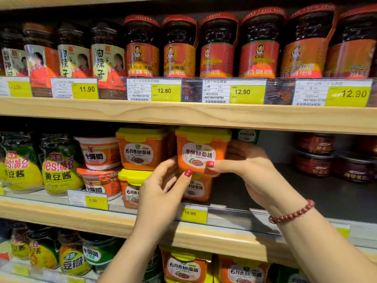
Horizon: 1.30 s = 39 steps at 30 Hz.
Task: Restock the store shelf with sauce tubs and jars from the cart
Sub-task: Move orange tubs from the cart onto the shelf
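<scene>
An orange sauce tub point(201, 151) with a yellow lid sat on the middle shelf point(61, 213), stacked on top of a second tub point(195, 187) of the same kind, its lid close under the wooden edge of the shelf above point(183, 115). The right hand point(247, 166) gripped its right side, thumb across the lower front corner. The left hand point(163, 186) pressed fingertips against its lower left edge, so both hands were grasping it. Just to the left, touching or nearly so, stood another stack of two orange tubs point(142, 149), and beyond them red-and-white round tubs point(100, 153). To the right the dark shelf floor lay open as far as a cluster of low dark jars point(315, 154) near the back. A yellow price tag point(193, 213) marked 10.90 hung on the shelf's front rail below the hands.
</scene>
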{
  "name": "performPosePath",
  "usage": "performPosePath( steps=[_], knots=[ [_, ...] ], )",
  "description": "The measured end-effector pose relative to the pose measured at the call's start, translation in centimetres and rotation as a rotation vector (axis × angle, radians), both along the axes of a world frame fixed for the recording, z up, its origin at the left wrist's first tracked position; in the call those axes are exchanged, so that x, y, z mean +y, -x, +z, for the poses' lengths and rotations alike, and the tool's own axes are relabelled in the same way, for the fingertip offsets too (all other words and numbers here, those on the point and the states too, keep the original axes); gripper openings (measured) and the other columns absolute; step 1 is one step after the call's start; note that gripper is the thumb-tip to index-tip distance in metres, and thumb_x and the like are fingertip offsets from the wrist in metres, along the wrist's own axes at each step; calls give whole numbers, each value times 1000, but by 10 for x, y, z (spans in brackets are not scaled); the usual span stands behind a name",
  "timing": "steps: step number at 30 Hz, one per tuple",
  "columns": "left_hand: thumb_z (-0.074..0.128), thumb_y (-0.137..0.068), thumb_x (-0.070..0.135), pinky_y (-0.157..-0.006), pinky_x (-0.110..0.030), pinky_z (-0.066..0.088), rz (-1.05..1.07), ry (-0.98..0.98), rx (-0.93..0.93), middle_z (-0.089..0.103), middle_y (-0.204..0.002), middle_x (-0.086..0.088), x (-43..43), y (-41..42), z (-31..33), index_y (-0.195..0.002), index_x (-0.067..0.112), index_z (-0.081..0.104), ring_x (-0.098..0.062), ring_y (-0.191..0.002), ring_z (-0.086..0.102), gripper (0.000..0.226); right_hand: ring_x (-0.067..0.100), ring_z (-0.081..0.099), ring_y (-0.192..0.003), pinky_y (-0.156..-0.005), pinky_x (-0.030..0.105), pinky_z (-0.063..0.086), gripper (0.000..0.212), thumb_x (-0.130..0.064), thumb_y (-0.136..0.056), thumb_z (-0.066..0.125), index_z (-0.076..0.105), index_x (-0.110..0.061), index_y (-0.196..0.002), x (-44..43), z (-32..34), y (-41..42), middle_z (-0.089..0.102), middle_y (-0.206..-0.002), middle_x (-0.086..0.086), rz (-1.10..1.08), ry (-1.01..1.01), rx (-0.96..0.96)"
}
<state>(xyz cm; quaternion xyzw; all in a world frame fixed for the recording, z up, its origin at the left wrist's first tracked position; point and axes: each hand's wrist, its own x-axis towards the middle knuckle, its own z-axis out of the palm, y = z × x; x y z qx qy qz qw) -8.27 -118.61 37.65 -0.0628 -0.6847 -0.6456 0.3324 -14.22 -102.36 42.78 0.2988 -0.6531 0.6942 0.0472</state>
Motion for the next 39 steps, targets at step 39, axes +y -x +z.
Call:
performPosePath(
  steps=[39],
  knots=[
    [62,-75,38,-95,-30,49,192,278,-71,61,-110,22,1,19,-10,-117,32,57,6,-106,55,43,15,65,-100,-82,32,54,33,-19,-81,74,65,-18,-112,-16,-17,35,70,-110,2,-163,-237,-176]
  ],
)
